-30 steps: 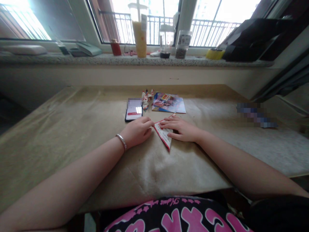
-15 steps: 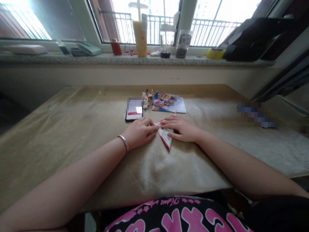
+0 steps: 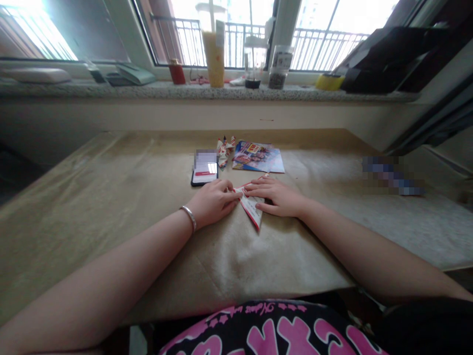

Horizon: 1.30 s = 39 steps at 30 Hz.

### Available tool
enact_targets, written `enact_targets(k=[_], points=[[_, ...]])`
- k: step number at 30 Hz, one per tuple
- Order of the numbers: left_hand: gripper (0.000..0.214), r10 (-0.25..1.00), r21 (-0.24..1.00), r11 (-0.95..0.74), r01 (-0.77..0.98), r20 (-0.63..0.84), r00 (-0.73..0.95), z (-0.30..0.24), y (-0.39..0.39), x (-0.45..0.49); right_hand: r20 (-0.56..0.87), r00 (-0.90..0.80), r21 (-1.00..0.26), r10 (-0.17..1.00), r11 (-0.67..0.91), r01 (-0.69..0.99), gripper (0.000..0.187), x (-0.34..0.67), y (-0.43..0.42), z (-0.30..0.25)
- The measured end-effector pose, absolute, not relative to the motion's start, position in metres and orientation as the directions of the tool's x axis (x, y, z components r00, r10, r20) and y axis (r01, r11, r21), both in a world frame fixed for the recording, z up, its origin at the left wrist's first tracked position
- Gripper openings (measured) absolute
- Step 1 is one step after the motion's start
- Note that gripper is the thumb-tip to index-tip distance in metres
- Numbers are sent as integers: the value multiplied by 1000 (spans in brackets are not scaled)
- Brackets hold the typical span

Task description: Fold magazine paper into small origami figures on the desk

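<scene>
A folded paper point(image 3: 253, 206), white with red edges and print, lies on the table as a triangle whose point faces me. My left hand point(image 3: 214, 199), with a silver bangle at the wrist, has its fingers curled together and pinches the paper's left corner; the thumb's hold is partly hidden. Stretched over the upper right part of the paper is my right hand point(image 3: 279, 197), its fingers lying flat and the thumb apart, pressing on it from above. My right fingers cover part of the paper.
Beyond my left hand lies a phone point(image 3: 205, 170) with its screen lit. Behind it stands a folded paper figure point(image 3: 224, 150), beside several colourful printed sheets point(image 3: 258, 157). A blurred object point(image 3: 393, 176) rests at the right. Cups and jars line the windowsill point(image 3: 177, 92).
Almost nothing differs. Both hands stay on the folded paper in the same place; the whole view has shifted very slightly.
</scene>
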<state>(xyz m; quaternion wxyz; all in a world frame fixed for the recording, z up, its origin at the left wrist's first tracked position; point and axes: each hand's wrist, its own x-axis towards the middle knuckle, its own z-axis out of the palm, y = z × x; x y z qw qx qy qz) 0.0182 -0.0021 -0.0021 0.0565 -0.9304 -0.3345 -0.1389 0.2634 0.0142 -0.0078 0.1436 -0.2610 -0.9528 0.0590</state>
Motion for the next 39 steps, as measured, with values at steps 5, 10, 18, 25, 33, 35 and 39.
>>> enact_targets(k=[5, 10, 18, 25, 33, 35, 39], points=[[30, 590, -25, -782, 623, 296, 751, 0, -2, 20, 243, -817, -193, 522, 852, 487, 44, 263, 14, -9], [31, 614, -64, -763, 643, 235, 753, 7, -7, 24, 263, -807, -201, 529, 848, 491, 41, 262, 13, -8], [31, 591, -29, -786, 618, 261, 763, 2, -10, 27, 324, -778, -242, 538, 842, 482, 27, 261, 12, -4], [32, 601, -3, -778, 628, 286, 746, -1, -9, 28, 344, -769, -222, 539, 842, 491, 30, 261, 12, -6], [33, 632, -8, -755, 655, 259, 731, -1, -8, 26, 339, -787, -182, 515, 857, 482, 33, 262, 15, -9], [33, 629, -4, -758, 652, 260, 732, -1, -8, 26, 341, -786, -181, 516, 856, 484, 33, 262, 15, -8], [33, 624, 7, -762, 647, 272, 733, -1, -8, 26, 337, -787, -184, 517, 856, 484, 33, 262, 14, -8]])
